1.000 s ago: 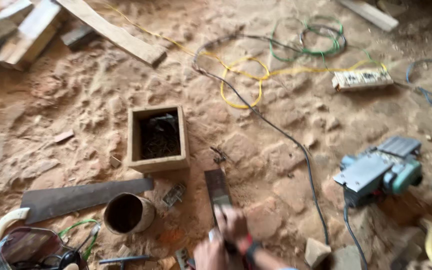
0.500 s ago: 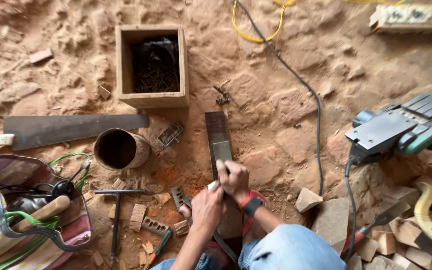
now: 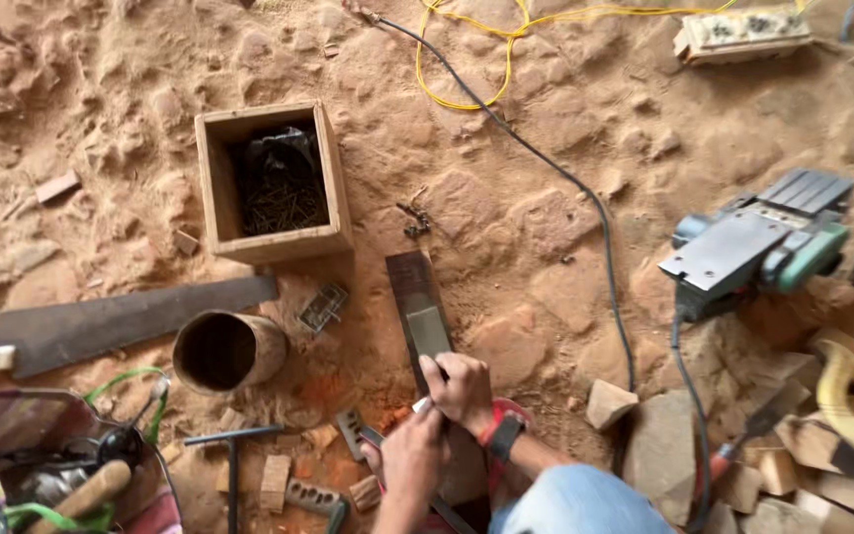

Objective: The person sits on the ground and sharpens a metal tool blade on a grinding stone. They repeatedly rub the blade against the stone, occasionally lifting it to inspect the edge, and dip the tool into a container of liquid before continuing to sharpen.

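Pressing down at the six o'clock edge of the view, both hands work on a long, dark, flat sharpening stone (image 3: 419, 316) that lies on the sandy dirt ground (image 3: 546, 198). The right hand (image 3: 463, 389), wearing a dark wristband, has its fingers curled down onto the stone's near end. The left hand (image 3: 412, 457) closes around a small pale object pinched against the stone; what that object is cannot be told. At eleven o'clock from the hands stands a square open wooden box (image 3: 271, 181) filled with dark nails. At nine o'clock lies a round rusty metal can (image 3: 229, 350), with a dark flat saw blade (image 3: 126, 318) beyond it. At two o'clock rests a grey-and-green electric planer (image 3: 758, 247), its black cable (image 3: 585, 198) running toward twelve o'clock.
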